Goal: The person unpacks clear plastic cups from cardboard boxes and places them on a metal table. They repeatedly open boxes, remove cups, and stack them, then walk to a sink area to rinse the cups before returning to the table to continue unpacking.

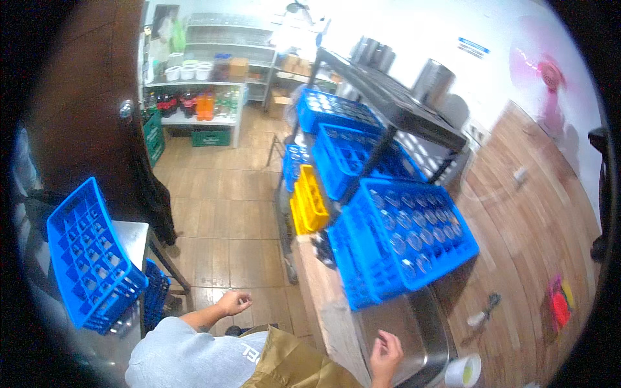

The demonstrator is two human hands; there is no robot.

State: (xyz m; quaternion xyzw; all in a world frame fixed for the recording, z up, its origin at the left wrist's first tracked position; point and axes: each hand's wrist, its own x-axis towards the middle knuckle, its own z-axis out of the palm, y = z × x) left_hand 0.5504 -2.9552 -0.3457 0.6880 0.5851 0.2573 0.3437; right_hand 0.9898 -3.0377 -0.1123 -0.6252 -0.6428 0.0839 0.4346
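My left hand (pixel 234 302) hangs over the tiled floor at my waist, its fingers loosely bent and nothing visible in them. Lower right, my right hand (pixel 386 354) is held above the metal sink basin (pixel 424 333), fingers half curled and apart, holding nothing I can see. Just beyond the right hand, a blue glass crate (pixel 388 242) full of upturned clear glasses stands by the basin. On the left, nearest to my left hand, another blue crate (pixel 97 258) with divided compartments rests tilted on a small metal table (pixel 132 236).
A black rack (pixel 404 107) on the right has more blue crates (pixel 369 161) beneath it and a yellow crate (pixel 309 200) beside them. A white cup (pixel 462 372) is near the basin. Shelves with bottles (pixel 205 105) stand at the back. A brown door (pixel 84 97) is left.
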